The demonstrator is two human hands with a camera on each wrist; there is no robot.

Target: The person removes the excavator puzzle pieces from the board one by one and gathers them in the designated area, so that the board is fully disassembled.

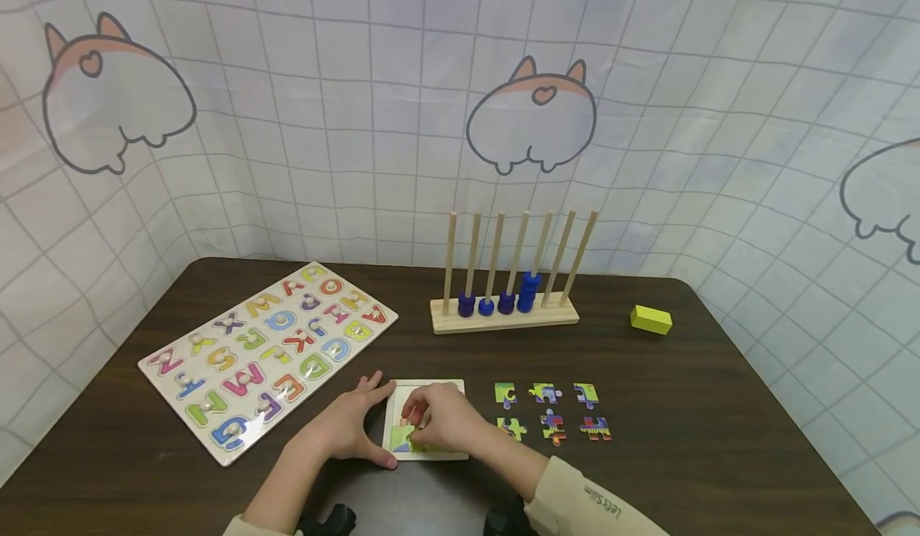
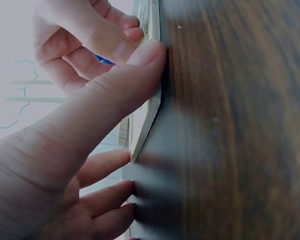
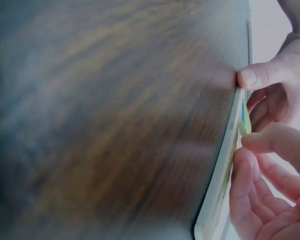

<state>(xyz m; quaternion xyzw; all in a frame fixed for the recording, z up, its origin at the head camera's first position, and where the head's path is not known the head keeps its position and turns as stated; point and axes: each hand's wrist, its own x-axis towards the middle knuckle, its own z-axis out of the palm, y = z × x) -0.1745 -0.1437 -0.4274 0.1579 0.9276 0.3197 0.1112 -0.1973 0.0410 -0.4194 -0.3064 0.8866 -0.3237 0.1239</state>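
A small white-edged puzzle tray (image 1: 431,386) lies on the table, partly hidden under my right hand (image 1: 447,418). Between that hand's thumb and forefinger is the edge of a green and blue jigsaw piece (image 1: 402,438), low over the tray's left part. The right wrist view shows this green piece (image 3: 246,119) tilted up from the tray rim (image 3: 212,200). My left hand (image 1: 350,424) rests along the tray's left side, fingers extended. Its thumb (image 2: 145,54) touches the near corner, and a fingertip (image 2: 124,156) touches the far one.
Several loose jigsaw pieces (image 1: 552,426) lie in two rows right of the tray. An alphabet peg board (image 1: 269,344) is at the left. Behind stands a wooden peg stacker (image 1: 503,322) with blue beads; a yellow-green block (image 1: 651,319) sits at the far right.
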